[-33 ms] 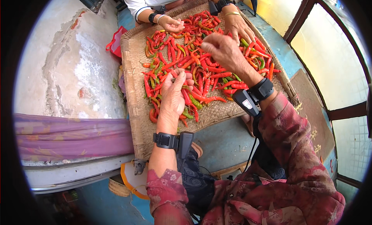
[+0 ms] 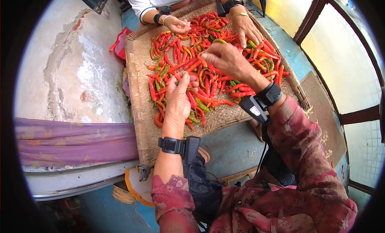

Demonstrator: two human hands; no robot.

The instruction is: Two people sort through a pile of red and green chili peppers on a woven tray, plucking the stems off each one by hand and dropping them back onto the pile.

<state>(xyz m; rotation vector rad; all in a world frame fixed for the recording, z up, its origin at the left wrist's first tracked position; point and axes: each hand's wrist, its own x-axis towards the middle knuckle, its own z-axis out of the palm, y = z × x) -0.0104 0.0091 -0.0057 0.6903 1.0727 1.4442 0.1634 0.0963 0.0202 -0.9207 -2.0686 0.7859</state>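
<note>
Red, orange and green chili peppers (image 2: 208,88) lie heaped over a woven tray (image 2: 150,124). At the near left of the heap, my left hand (image 2: 178,98) is palm up with its fingers curled. A bit of red chili pepper shows between its thumb and fingers. My right hand (image 2: 230,59) hovers over the middle of the heap, back up, with fingers bent inward; what they hold, if anything, is hidden. Just beyond its knuckles is a yellow-green chili pepper (image 2: 219,41); I cannot tell whether the hand touches it.
Across the tray sits another person; one hand (image 2: 178,25) hovers at the far left of the heap, the other (image 2: 245,30) rests on peppers at the right. A worn wall (image 2: 88,72) and purple cloth (image 2: 76,142) are left, framed panes (image 2: 341,56) right.
My right hand has shifted slightly toward me and left, baring the yellow-green chili pepper beyond it. The left hand has barely moved.
</note>
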